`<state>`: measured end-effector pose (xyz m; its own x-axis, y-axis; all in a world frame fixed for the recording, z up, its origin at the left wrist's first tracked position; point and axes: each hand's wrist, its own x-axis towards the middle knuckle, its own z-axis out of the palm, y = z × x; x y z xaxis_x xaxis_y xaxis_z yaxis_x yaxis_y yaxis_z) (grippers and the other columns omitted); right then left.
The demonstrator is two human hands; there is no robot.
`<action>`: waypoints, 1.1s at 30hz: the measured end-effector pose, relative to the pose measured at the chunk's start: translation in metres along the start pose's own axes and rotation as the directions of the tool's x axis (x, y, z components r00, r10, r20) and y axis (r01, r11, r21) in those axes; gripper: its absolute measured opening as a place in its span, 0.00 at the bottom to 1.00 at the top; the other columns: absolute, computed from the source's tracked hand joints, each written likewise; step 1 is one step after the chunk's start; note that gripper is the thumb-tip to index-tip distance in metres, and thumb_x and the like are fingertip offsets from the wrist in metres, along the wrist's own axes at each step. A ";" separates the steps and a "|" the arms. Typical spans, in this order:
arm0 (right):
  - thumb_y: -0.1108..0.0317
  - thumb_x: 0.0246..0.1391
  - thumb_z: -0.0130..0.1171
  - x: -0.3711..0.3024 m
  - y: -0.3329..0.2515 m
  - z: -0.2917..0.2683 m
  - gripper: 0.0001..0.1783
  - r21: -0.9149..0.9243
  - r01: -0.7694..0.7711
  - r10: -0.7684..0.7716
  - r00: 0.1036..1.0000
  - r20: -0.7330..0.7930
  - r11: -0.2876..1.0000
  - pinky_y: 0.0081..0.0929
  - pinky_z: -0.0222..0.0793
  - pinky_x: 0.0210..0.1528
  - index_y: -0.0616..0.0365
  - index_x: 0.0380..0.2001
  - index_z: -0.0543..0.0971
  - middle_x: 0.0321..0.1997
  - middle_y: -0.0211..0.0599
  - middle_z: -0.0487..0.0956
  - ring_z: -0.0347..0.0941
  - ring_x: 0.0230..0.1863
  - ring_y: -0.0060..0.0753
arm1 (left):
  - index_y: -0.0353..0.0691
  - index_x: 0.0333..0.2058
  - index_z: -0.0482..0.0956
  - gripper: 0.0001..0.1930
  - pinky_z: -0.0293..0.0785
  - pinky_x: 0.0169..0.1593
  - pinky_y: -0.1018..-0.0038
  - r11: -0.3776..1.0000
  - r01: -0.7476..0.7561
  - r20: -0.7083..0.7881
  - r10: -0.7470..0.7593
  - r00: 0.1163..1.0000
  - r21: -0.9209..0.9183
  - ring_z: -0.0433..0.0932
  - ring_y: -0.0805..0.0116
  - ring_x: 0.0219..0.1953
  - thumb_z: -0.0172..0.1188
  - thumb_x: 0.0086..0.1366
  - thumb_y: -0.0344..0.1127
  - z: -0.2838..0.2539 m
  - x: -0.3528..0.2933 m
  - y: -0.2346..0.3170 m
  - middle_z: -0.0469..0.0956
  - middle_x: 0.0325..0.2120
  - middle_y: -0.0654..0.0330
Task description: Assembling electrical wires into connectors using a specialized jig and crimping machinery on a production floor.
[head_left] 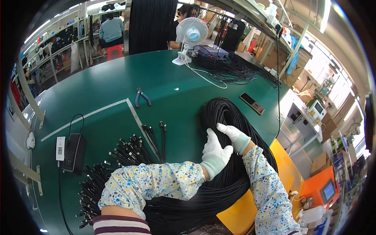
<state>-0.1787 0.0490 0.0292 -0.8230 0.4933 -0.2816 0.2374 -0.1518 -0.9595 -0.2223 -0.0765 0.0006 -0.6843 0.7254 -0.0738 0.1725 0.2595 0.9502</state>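
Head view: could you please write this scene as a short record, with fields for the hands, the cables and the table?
Left hand: white-gloved, on the black cable bundle; firmness of grip unclear
Right hand: white-gloved, on the same bundle, beside the left
Cable ends: many connectors, fanned out left of the bundle
Table: green; holds pliers, a black adapter and a white fan

Green table (98, 84), bright tube light (325, 15)
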 end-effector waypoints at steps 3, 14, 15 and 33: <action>0.48 0.54 0.62 0.008 0.013 -0.016 0.25 0.101 -0.033 0.029 0.999 0.039 0.994 0.24 0.65 0.50 0.61 0.40 0.79 0.39 0.30 0.79 0.71 0.41 0.23 | 0.30 0.59 0.60 0.37 0.69 0.53 0.59 0.937 -0.313 -0.265 0.344 0.901 0.155 0.74 0.45 0.48 0.59 0.56 0.47 0.013 0.001 -0.008 0.73 0.48 0.40; 0.43 0.51 0.63 0.032 0.033 -0.032 0.38 -0.045 -0.034 0.034 0.999 -0.008 0.998 0.30 0.55 0.63 0.67 0.51 0.74 0.56 0.39 0.75 0.65 0.59 0.29 | 0.36 0.52 0.71 0.23 0.70 0.49 0.70 0.878 0.330 -0.031 -0.362 0.931 -0.346 0.76 0.63 0.43 0.57 0.63 0.45 -0.058 0.127 -0.024 0.77 0.43 0.53; 0.43 0.50 0.63 0.026 0.028 -0.030 0.38 -0.072 -0.028 0.027 0.999 -0.025 0.997 0.30 0.54 0.64 0.67 0.51 0.74 0.56 0.40 0.74 0.64 0.59 0.29 | 0.36 0.52 0.71 0.23 0.70 0.49 0.70 0.879 0.331 -0.027 -0.361 0.932 -0.343 0.76 0.63 0.43 0.57 0.63 0.45 -0.058 0.122 -0.016 0.77 0.43 0.53; 0.51 0.50 0.65 -0.001 0.000 -0.001 0.28 -0.167 -0.013 -0.016 0.985 -0.169 0.986 0.25 0.61 0.57 0.65 0.45 0.77 0.45 0.35 0.79 0.71 0.50 0.25 | 0.41 0.68 0.39 0.41 0.48 0.67 0.50 0.448 0.467 0.368 -0.293 0.882 -0.763 0.48 0.47 0.68 0.45 0.67 0.57 -0.050 0.093 0.003 0.41 0.69 0.48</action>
<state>-0.1774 0.0492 0.0294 -0.7275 0.6334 -0.2637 0.3310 -0.0127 -0.9435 -0.3211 -0.0402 0.0119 -0.3937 0.7985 -0.4554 -0.7826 -0.0313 0.6217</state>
